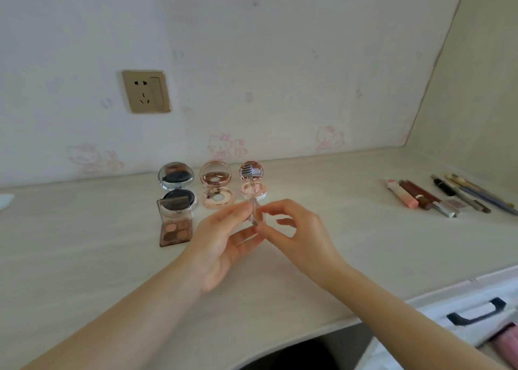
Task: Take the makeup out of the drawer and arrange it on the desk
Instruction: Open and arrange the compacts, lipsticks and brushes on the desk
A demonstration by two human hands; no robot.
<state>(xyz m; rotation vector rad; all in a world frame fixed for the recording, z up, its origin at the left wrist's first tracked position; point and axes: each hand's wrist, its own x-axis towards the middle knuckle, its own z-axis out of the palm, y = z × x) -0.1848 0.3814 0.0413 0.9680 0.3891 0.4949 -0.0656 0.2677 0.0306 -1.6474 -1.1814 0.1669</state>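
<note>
Head view, left hand [221, 243] and right hand [297, 235] fingers pinching clear makeup case [255, 218], no readable writing

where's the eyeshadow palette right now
In the head view, the eyeshadow palette lies open on the desk, left of the left hand, just in front of the silver compact.

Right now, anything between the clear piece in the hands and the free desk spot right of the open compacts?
Nothing visible. The small clear plastic makeup case, pinched by left hand and right hand, hangs over bare pale wooden desk, beside the small pink round compact.
</note>
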